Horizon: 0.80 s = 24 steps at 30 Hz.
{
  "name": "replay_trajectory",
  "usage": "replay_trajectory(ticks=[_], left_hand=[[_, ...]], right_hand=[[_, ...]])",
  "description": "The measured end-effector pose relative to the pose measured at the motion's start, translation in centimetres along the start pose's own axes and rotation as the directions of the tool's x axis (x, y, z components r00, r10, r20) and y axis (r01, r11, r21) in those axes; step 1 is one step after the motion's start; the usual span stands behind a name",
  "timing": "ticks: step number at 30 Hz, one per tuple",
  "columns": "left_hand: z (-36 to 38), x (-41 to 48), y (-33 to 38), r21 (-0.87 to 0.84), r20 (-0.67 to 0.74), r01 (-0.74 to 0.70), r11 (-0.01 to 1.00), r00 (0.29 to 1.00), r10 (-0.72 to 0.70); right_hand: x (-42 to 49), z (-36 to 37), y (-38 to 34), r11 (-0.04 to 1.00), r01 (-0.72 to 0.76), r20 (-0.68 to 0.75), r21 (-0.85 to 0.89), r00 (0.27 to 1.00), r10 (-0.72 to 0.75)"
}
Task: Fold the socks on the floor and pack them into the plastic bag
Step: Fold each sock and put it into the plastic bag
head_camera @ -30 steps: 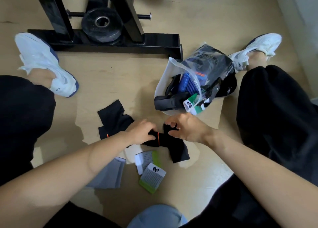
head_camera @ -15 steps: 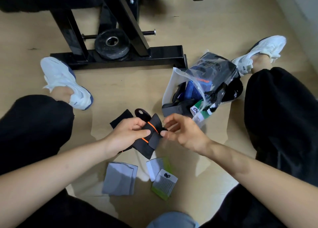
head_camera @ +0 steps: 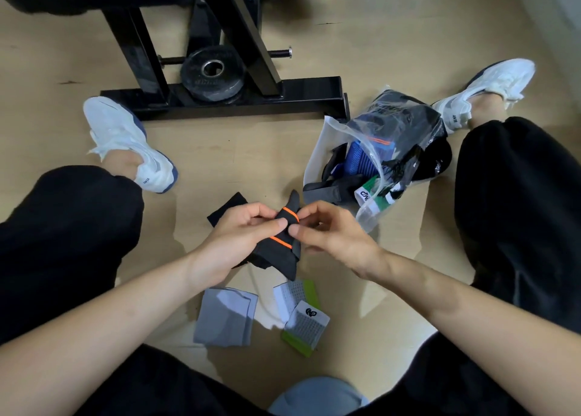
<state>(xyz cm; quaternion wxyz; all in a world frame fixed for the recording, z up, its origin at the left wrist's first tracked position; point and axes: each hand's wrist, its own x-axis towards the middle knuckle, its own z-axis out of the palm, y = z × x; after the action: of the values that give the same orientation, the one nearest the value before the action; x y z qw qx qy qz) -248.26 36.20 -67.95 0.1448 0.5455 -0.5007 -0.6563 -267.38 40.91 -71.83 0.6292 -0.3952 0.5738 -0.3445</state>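
Black sock (head_camera: 279, 242) w/ orange stripes, held above floor (head_camera: 220, 164) between the knees: long axis near-to-far, narrow tip pointing away toward bench frame (head_camera: 239, 101). L hand (head_camera: 232, 242) gripped its middle; R hand (head_camera: 333, 236) pinched its edge, thumb & forefinger. Floor pale, smooth, wood-look. Clear crinkled bag (head_camera: 320, 145) to the right, mouth open. Grey sock (head_camera: 224, 318) & green sock (head_camera: 305, 324) lay flat, folded.

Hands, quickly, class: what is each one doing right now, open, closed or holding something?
Left hand: closed, holding the black sock.
Right hand: closed, pinching the same sock.
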Motion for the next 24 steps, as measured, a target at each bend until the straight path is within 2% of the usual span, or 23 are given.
replay_trajectory(ticks=[3, 8, 11, 13, 15, 18, 20, 22, 24], left_hand=[[-0.2, 0.1, 0.9, 0.001, 0.115, -0.007, 1.000, 0.993, 0.006], [-0.2, 0.2, 1.0, 0.058, 0.110, -0.027, 0.998, 0.994, 0.020], [-0.5, 0.2, 1.2, 0.124, 0.190, -0.052, 0.991, 0.981, 0.027], [-0.6, 0.2, 1.5, 0.151, 0.235, -0.074, 0.986, 0.971, 0.036], [-0.6, 0.4, 1.5, 0.145, 0.181, -0.108, 0.983, 0.980, 0.081], [-0.7, 0.9, 1.0, 0.135, -0.029, -0.172, 0.976, 0.984, 0.178], [-0.9, 1.3, 0.7, 0.175, -0.097, -0.190, 0.966, 0.973, 0.209], [-0.6, 1.4, 0.6, 0.179, -0.063, -0.170, 0.969, 0.981, 0.184], [0.1, 1.5, 0.4, 0.107, 0.015, -0.128, 0.986, 0.992, 0.127]], right_hand=[[0.1, -0.6, -0.8, 0.991, -0.058, -0.015, 0.119, 0.998, 0.060], [0.2, -1.6, -0.8, 0.978, -0.108, 0.048, 0.180, 0.994, 0.101], [0.2, -2.0, -0.9, 0.963, -0.144, 0.111, 0.226, 0.986, 0.122], [0.4, -2.2, -0.9, 0.960, -0.126, 0.104, 0.250, 0.989, 0.102], [0.6, -2.3, -0.7, 0.963, -0.093, 0.069, 0.251, 0.995, 0.078], [0.7, -2.6, -0.5, 0.965, -0.038, 0.044, 0.259, 0.999, 0.028], [0.6, -2.7, -0.6, 0.968, 0.006, 0.043, 0.251, 0.999, -0.017], [0.5, -2.7, -0.7, 0.966, 0.062, 0.034, 0.250, 0.997, -0.073], [0.4, -2.6, -0.8, 0.964, 0.115, 0.029, 0.240, 0.992, -0.125]])
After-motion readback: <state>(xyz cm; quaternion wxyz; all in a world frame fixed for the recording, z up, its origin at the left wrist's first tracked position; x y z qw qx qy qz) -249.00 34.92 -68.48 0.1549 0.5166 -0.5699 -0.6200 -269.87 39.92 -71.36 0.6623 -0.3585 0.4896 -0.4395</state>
